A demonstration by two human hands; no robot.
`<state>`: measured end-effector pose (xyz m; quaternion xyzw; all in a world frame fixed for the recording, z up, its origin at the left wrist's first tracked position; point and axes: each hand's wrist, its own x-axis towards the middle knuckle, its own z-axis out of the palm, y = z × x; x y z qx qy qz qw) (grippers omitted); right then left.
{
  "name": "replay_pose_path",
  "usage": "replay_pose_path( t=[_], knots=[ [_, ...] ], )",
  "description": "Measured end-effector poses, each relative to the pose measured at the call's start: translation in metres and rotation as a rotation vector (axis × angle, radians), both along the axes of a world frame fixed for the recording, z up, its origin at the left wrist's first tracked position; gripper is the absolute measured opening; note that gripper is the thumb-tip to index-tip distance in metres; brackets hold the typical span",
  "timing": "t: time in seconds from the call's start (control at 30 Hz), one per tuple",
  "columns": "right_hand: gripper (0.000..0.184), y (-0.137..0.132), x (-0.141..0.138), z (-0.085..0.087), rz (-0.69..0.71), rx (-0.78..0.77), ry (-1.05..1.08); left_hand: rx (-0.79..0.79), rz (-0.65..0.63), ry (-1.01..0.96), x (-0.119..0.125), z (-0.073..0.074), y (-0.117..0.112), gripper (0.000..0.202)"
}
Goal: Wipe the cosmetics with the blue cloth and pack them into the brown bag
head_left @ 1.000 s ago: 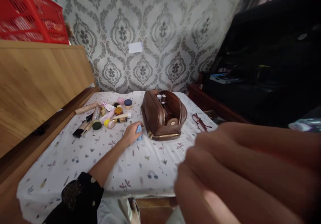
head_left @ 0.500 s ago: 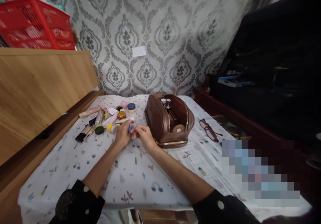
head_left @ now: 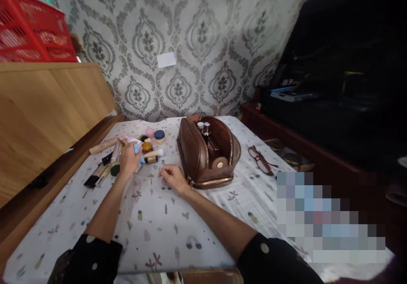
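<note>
My left hand (head_left: 128, 160) is at the heap of cosmetics on the left, its fingers closed round a small light blue, crumpled-looking thing (head_left: 137, 149). A dark-capped jar (head_left: 115, 168) and tubes lie just left of it; an amber jar (head_left: 147, 147), a white-capped tube (head_left: 155, 153) and a small black-and-gold item (head_left: 151, 160) lie to its right. Over the cloth, short of the brown bag, my right hand (head_left: 174, 179) has its fingers curled together; whether they pinch anything is too small to see. The unzipped brown cosmetic bag (head_left: 193, 165) holds bottles with silver and white caps.
Eyeglasses (head_left: 262, 161) rest right of the bag on the patterned tablecloth (head_left: 178, 233). A blue-lidded jar (head_left: 159, 136) and a pink sponge-like item (head_left: 149, 132) sit behind the heap. A wooden cabinet (head_left: 57, 106) bearing a red basket (head_left: 41, 29) borders the left; dark furniture borders the right.
My hands were together by the bag at the blue thing. The left has moved left over the cosmetics with it; the right has stayed near the bag, now apart. The view has shifted slightly.
</note>
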<state>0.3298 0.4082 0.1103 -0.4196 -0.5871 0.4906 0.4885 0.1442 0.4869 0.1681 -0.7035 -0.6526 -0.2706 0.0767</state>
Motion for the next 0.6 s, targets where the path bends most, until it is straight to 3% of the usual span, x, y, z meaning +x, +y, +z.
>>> replay_pose_path(
  t=[0.1,0.27,0.47,0.6],
  knots=[
    [0.027,-0.004,0.000,0.005,0.002,0.001,-0.019,-0.103,0.013,0.158,0.008,0.006,0.020,0.043],
    [0.025,-0.009,0.001,0.011,-0.003,0.002,-0.084,-0.207,0.040,0.224,0.030,0.005,0.042,0.043],
    [0.024,-0.011,0.003,0.014,-0.030,0.037,-0.144,-0.275,0.065,0.308,0.039,0.003,0.050,0.050],
    [0.027,-0.011,0.003,0.014,-0.040,0.067,-0.147,-0.242,0.036,0.259,0.036,0.006,0.048,0.046]
  ],
)
